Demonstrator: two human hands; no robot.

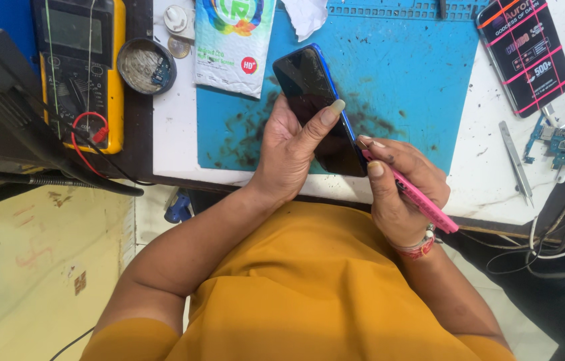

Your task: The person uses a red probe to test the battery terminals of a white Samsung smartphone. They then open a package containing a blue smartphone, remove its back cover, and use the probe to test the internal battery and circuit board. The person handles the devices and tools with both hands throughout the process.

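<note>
My left hand (290, 148) grips a dark smartphone with a blue frame (314, 100), thumb pressed across its black screen. My right hand (399, 187) holds a thin pink tool (422, 200), and the tool's tip touches the phone's right edge near its lower end. Both hands hover over the near edge of a stained blue work mat (396, 80). My arms wear orange sleeves.
A yellow multimeter (82, 67) with red and black leads lies at the left. Beside it are a round tin of small parts (147, 65) and a white packet (232, 43). To the right lie a boxed pack (526, 50), metal tweezers (516, 164), a circuit board (559, 144) and cables (563, 234).
</note>
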